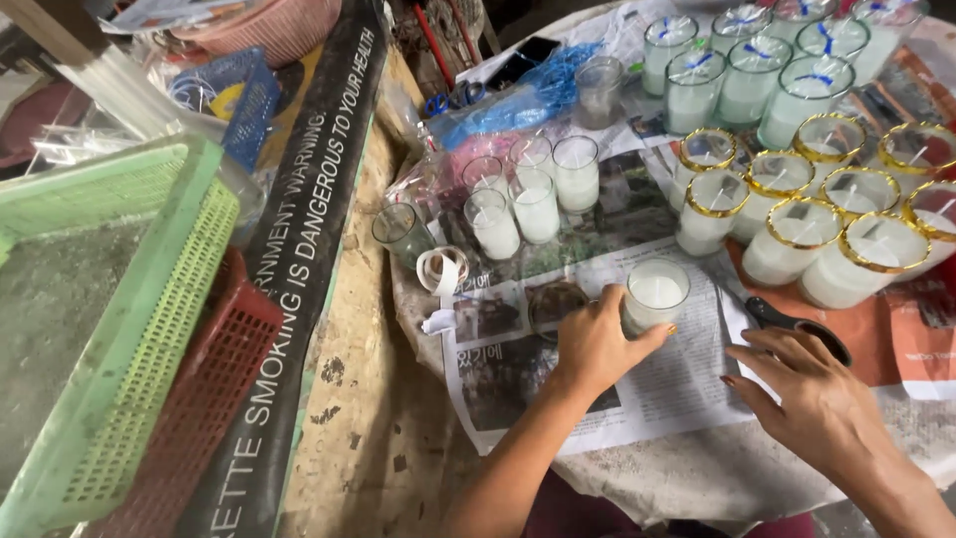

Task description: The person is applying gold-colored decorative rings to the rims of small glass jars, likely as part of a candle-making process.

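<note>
left hand (596, 344) grips one wax-filled glass (654, 295), right hand (812, 397) lies released beside nine gold-rimmed candles (797, 234).

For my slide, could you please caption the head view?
Left hand grips a wax-filled glass on newspaper; right hand rests beside black scissors.

White wax fills the clear glass (654, 295); gold-rimmed glasses (797, 239), green basket (119, 299), red basket (214, 399).
</note>
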